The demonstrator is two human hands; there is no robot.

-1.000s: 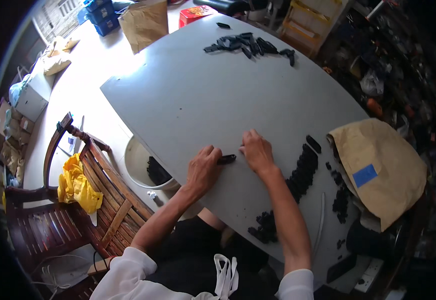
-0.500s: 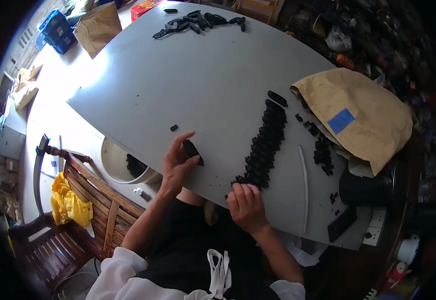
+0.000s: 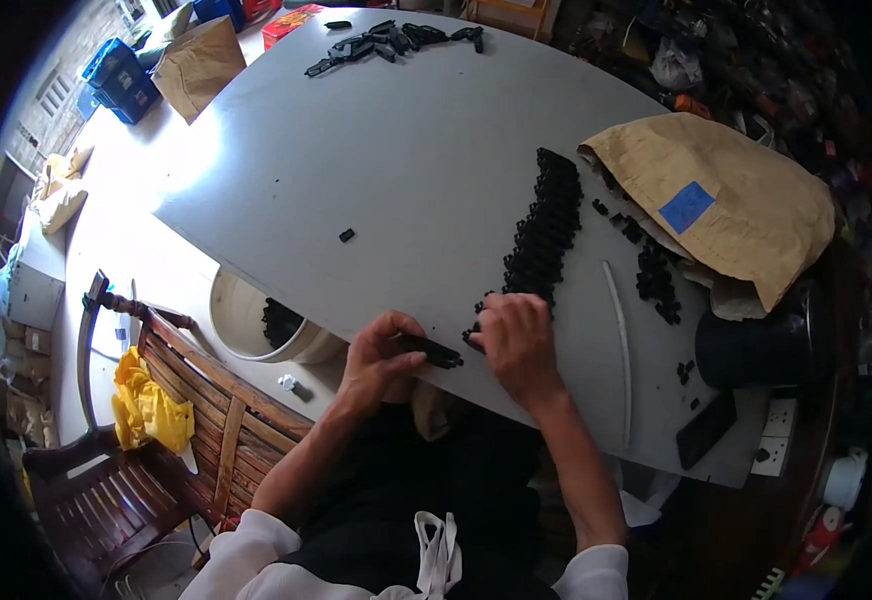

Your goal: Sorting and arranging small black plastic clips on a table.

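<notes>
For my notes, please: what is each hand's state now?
Left hand: closed on a narrow black plastic-looking part.
Right hand: curled at the long row of black parts; whether holding anything cannot be told.

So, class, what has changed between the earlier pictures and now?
The right hand moved right, to the near end of the row of black pieces. The gap before the row's farthest piece has closed. A small black block, unseen at first, lies on the table. The left hand still holds a black piece; the blue-patched paper bag stayed put.
</notes>
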